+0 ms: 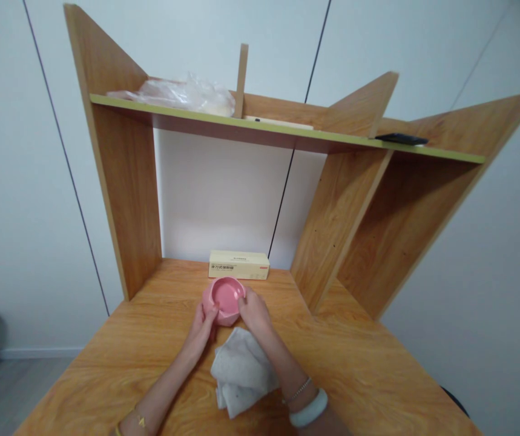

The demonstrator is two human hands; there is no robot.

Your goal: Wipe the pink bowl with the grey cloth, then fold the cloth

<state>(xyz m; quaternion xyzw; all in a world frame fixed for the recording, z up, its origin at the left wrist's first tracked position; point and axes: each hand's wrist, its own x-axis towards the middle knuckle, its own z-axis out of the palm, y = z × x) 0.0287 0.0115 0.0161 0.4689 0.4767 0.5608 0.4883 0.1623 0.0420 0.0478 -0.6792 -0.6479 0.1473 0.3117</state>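
Both hands hold a pink bowl [227, 295] with a faceted outside, its opening tipped toward me. My left hand [204, 324] grips its left side, thumb over the rim and fingers beneath. On the right side, my right hand [253, 307] is closed around the rim, its fingertips partly hidden. A crumpled light grey cloth [241, 372] lies on the desk just below the bowl, partly behind my right forearm. Close behind the bowl stands a long cream box [238, 264] with printed lettering.
The wooden desk [151, 363] carries a hutch with upright side panels [123, 194] and a divider [341, 224] at right. On its upper shelf [282, 134] lie a clear plastic bag [182, 95], a pale flat object [280, 123] and a dark flat object [401, 139].
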